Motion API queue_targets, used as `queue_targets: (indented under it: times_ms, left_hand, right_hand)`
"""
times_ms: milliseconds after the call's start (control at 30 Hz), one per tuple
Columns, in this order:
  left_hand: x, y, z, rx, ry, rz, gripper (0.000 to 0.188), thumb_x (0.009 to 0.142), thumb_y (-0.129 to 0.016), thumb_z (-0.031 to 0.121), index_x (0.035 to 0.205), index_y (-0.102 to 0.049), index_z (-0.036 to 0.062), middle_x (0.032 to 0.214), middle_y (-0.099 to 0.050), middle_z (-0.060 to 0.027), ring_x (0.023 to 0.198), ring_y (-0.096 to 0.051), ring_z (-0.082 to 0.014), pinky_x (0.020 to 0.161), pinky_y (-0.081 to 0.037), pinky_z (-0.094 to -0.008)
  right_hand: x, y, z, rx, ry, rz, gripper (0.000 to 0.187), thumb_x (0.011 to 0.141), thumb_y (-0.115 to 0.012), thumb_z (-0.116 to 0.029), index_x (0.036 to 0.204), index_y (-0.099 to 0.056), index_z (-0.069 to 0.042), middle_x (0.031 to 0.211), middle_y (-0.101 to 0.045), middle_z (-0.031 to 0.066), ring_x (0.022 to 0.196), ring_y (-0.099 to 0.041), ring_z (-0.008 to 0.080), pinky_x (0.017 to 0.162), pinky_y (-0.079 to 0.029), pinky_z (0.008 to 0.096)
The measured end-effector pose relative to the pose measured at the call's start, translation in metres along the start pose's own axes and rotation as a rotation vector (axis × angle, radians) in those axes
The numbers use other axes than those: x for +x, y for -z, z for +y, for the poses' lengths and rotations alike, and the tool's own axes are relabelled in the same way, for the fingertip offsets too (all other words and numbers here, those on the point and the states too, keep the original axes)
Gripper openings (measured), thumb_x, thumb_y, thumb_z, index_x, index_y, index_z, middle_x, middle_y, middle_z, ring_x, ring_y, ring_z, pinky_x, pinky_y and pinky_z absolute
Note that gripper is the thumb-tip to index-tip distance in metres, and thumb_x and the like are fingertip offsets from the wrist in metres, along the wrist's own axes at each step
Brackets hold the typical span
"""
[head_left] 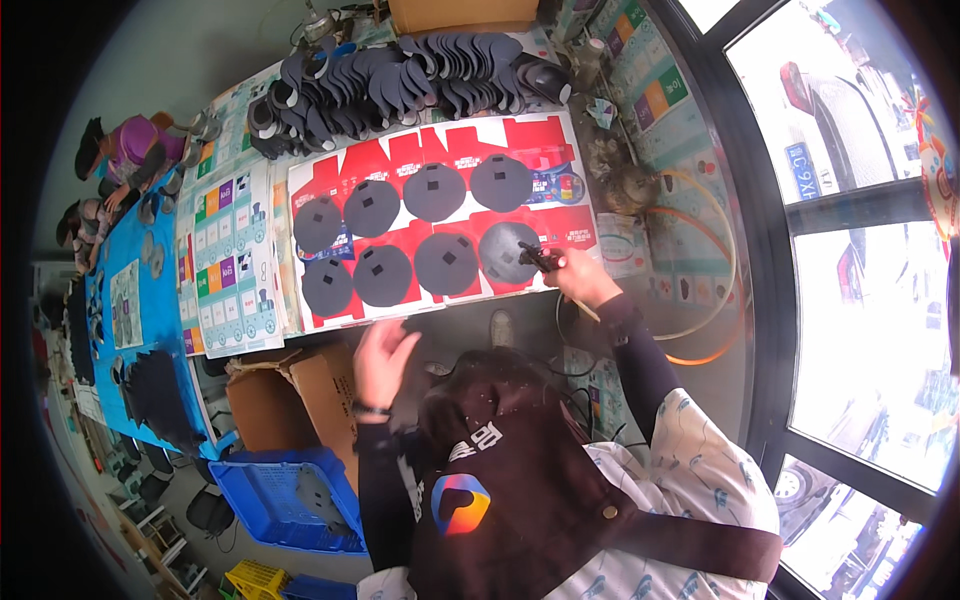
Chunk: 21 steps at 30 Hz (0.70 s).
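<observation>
My right hand [580, 276] is closed around a small dark spray gun [536, 257] at the table's near right. The gun's tip points left over a round grey piece [503, 250], which looks lighter and shinier than the others. Two rows of such dark discs, like this one [446, 264], lie flat on the red and white printed sheet [412, 312]; most carry a small black square. My left hand [382, 362] hangs just off the table's near edge, fingers stretched and thumb apart, holding nothing.
Stacks of curved dark pieces [400, 85] line the table's far side. Orange and yellow hoses [735, 290] loop at the right beside the glass door. Below left stand a cardboard box [325, 395] and a blue crate [275, 500]. People sit at a blue table [150, 290] farther left.
</observation>
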<state>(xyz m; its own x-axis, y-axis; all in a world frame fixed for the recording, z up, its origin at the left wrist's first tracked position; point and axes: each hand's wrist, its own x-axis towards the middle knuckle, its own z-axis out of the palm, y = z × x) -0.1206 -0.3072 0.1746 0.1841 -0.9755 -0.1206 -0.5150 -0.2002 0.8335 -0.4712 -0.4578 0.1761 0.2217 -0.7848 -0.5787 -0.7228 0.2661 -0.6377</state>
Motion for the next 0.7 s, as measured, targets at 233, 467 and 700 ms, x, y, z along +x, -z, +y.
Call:
queue_targets:
  times_ms: [233, 467, 700]
  left_hand:
    - [0.089, -0.099, 0.134, 0.087, -0.511, -0.258, 0.035, 0.073, -0.084, 0.016, 0.103, -0.068, 0.009, 0.096, -0.061, -0.0067, 0.096, -0.06, -0.0301, 0.084, -0.049, -0.0417]
    - [0.095, -0.118, 0.137, 0.148, -0.489, -0.331, 0.02, 0.075, -0.081, 0.017, 0.094, -0.074, 0.0118, 0.093, -0.06, -0.0055, 0.096, -0.06, -0.0274, 0.083, -0.05, -0.0397]
    - [0.091, -0.109, 0.128, 0.069, -0.488, -0.279, 0.04, 0.082, -0.078, 0.015, 0.12, -0.069, 0.0137, 0.103, -0.06, -0.0076, 0.096, -0.059, -0.0237, 0.079, -0.05, -0.0368]
  right_hand:
    - [-0.015, -0.018, -0.001, -0.172, 0.205, 0.109, 0.026, 0.088, -0.053, -0.015, 0.103, -0.069, -0.002, 0.094, -0.068, 0.0303, 0.096, -0.066, 0.0464, 0.084, -0.052, 0.054]
    - [-0.023, -0.01, -0.003, -0.153, 0.183, 0.072, 0.025, 0.086, -0.058, -0.012, 0.104, -0.069, 0.002, 0.096, -0.069, 0.0272, 0.097, -0.067, 0.0448, 0.083, -0.053, 0.0503]
    - [-0.005, -0.003, 0.01, -0.132, 0.209, 0.081, 0.029, 0.095, -0.052, -0.021, 0.11, -0.072, -0.006, 0.096, -0.07, 0.0268, 0.097, -0.066, 0.0442, 0.085, -0.052, 0.0528]
